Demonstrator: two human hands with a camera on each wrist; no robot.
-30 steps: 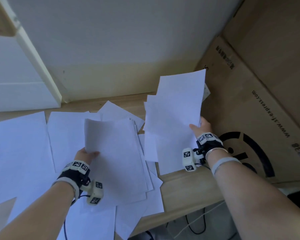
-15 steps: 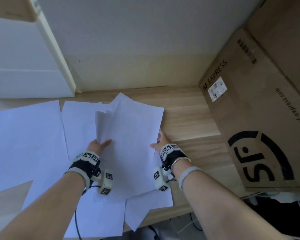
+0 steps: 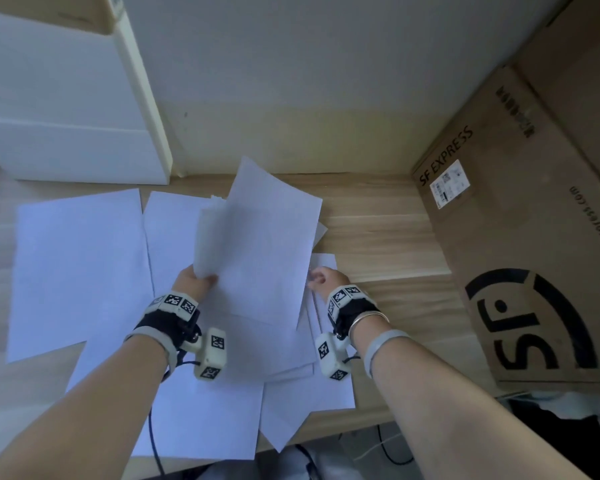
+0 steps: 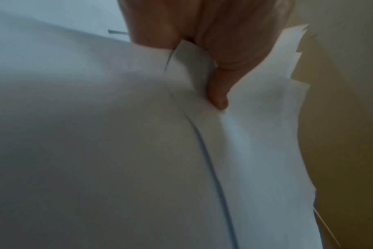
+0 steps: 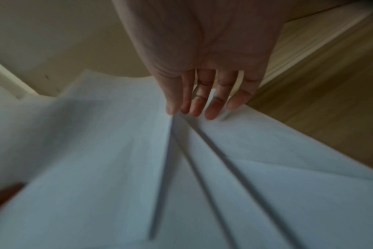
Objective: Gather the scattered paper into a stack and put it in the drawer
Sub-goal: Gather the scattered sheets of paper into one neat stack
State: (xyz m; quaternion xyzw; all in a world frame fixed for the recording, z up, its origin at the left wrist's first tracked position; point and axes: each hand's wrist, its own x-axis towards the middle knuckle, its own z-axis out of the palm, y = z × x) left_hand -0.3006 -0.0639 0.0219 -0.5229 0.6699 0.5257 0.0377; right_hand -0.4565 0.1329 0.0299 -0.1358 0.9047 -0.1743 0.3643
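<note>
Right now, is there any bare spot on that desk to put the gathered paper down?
Yes: bare wood of the desk shows between the held sheaf and the SF Express box, up to the wall. Left of it, loose sheets overlap each other to the front edge, crowded around the left hand and right hand.

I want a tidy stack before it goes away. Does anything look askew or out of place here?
Yes. The bundle of white paper sheets pinched in the left hand is fanned, its edges stepped rather than flush. Loose white sheets lie overlapping at odd angles on the wooden desk, and one sheet corner overhangs its front edge.
</note>
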